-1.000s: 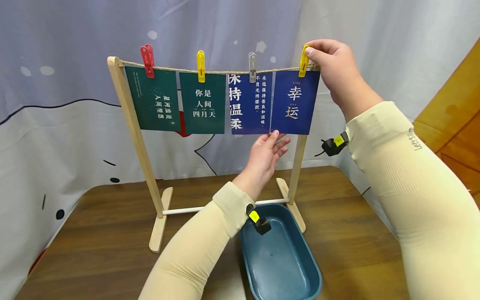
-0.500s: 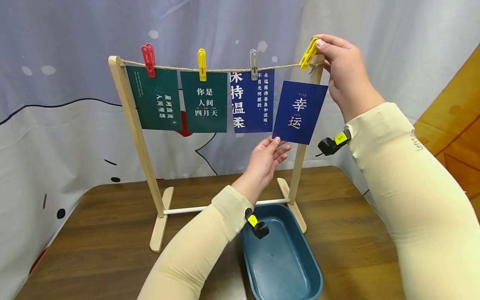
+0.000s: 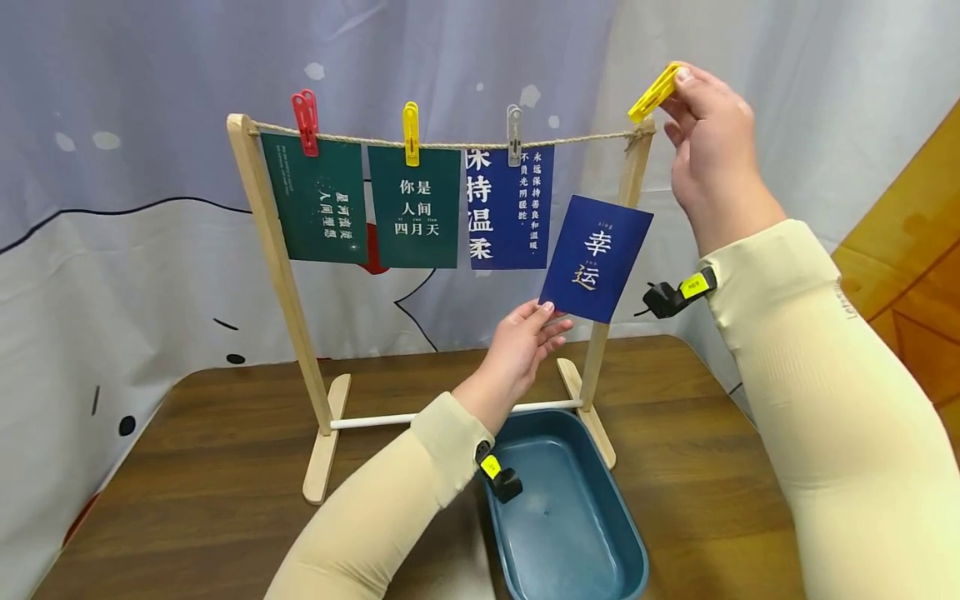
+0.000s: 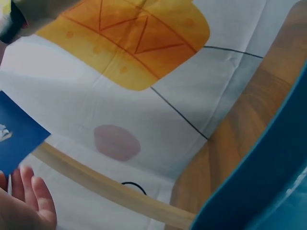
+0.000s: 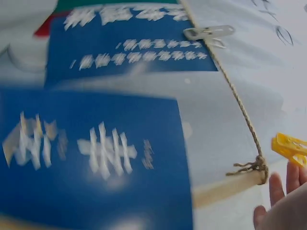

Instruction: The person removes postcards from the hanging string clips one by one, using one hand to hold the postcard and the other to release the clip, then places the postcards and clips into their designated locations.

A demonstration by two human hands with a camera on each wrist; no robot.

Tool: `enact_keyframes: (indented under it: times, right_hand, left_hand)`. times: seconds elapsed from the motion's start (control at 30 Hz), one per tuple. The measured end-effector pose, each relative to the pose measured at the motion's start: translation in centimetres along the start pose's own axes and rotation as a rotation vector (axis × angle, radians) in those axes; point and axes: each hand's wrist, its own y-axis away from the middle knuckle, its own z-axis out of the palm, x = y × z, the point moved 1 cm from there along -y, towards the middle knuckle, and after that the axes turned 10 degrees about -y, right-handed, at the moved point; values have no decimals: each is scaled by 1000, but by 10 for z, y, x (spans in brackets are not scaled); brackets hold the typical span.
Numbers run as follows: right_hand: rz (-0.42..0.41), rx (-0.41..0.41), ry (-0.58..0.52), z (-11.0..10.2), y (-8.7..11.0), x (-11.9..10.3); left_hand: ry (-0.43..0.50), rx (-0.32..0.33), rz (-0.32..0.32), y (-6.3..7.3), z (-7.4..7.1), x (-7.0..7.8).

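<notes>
My left hand [image 3: 521,346] pinches the lower left corner of a dark blue card [image 3: 596,258] between thumb and fingers. The card tilts to the right, below the twine and apart from it, in front of the right post. Up at the right end of the line, my right hand [image 3: 712,125] pinches a yellow clothespin [image 3: 654,93], which is off the twine [image 3: 577,138]. In the right wrist view the yellow clothespin [image 5: 290,147] shows beside the knotted twine end. The left wrist view catches only a corner of the card [image 4: 21,134] above the left fingers.
A red clothespin [image 3: 305,123], another yellow clothespin [image 3: 411,135] and a grey clothespin [image 3: 513,135] hold two green cards and a blue card [image 3: 517,225] on the line. The wooden rack [image 3: 281,267] stands on the table [image 3: 217,458]. A blue basin [image 3: 637,533] sits below.
The yellow clothespin came off the twine and moved up and right with my right hand. The blue card left the line and went down, tilting, in my left hand.
</notes>
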Motion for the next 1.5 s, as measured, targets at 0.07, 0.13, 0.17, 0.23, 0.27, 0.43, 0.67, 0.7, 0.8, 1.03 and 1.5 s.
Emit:
enact_keyframes:
  times: [0.07, 0.13, 0.17, 0.23, 0.27, 0.43, 0.67, 0.7, 0.8, 1.03, 1.5]
  right_hand:
    - [-90, -12, 101, -3, 8, -1]
    - [-172, -24, 174, -7, 18, -1]
    - [-203, -30, 205, -9, 23, -1]
    - [-258, -44, 239, -17, 33, 1]
    - [-276, -52, 237, -21, 39, 3]
    - [-341, -119, 307, -49, 65, 19]
    - [-346, -262, 796, -91, 114, 55]
    - [-338, -294, 881, -96, 121, 61]
    - [-271, -430, 1079, -111, 142, 83]
    - [-87, -814, 1414, -138, 185, 137]
    - [-102, -1330, 1628, -156, 194, 199]
  left_hand:
    - [-17, 17, -16, 8, -9, -3]
    - [-38, 26, -23, 18, -21, -5]
    - [-57, 26, -21, 23, -27, -6]
    - [-89, 27, -9, 33, -39, -9]
    - [-103, 30, 2, 38, -46, -10]
    - [-193, 91, 10, 61, -77, -18]
    - [-329, 163, -37, 102, -125, -36]
    - [-340, 167, -47, 109, -131, -38]
    - [-373, 170, -82, 126, -149, -43]
    - [-439, 145, -204, 162, -187, -52]
    - [-611, -7, -368, 209, -231, -74]
